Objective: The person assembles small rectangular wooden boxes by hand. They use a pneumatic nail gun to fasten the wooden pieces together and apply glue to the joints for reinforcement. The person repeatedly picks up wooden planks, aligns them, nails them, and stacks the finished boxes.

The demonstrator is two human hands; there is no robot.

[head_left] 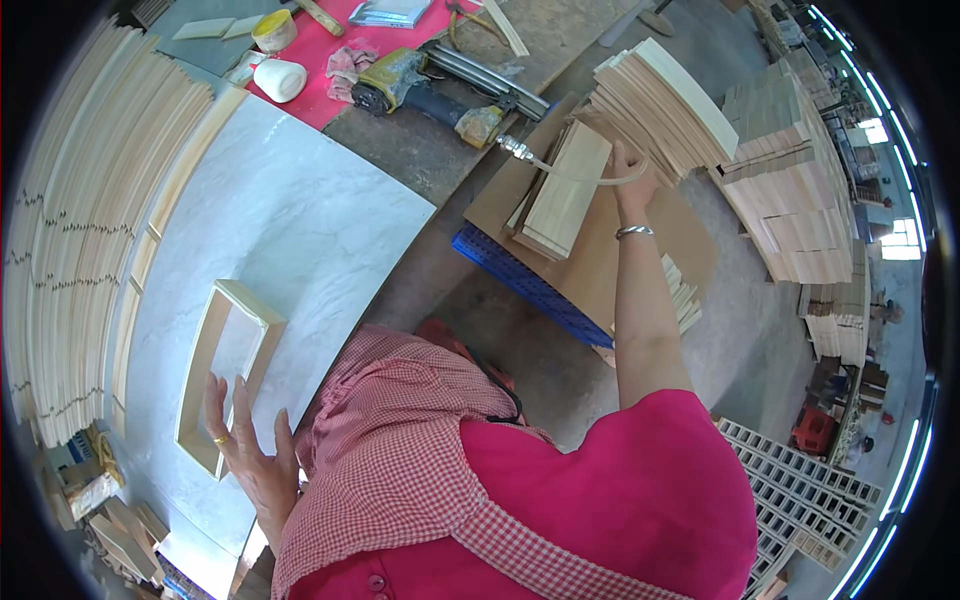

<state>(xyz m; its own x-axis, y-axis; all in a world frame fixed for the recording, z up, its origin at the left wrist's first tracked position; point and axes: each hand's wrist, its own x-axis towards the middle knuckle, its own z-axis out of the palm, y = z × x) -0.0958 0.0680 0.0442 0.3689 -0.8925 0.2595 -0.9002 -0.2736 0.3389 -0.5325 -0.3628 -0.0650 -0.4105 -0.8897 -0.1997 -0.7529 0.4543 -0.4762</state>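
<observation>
Her left hand [245, 445] lies open by the wooden frame [228, 370]; her right hand [632, 175], at one o'clock, touches stacked boards [665, 105], grip unclear.

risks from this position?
1. The right hand reaches into a leaning stack of pale wooden boards; pulling one could topple the rest.
2. The cream air hose curls beside that wrist and may snag.
3. The left hand only rests flat on the rectangular wooden frame, so it could slide on the white marble-patterned tabletop.
</observation>
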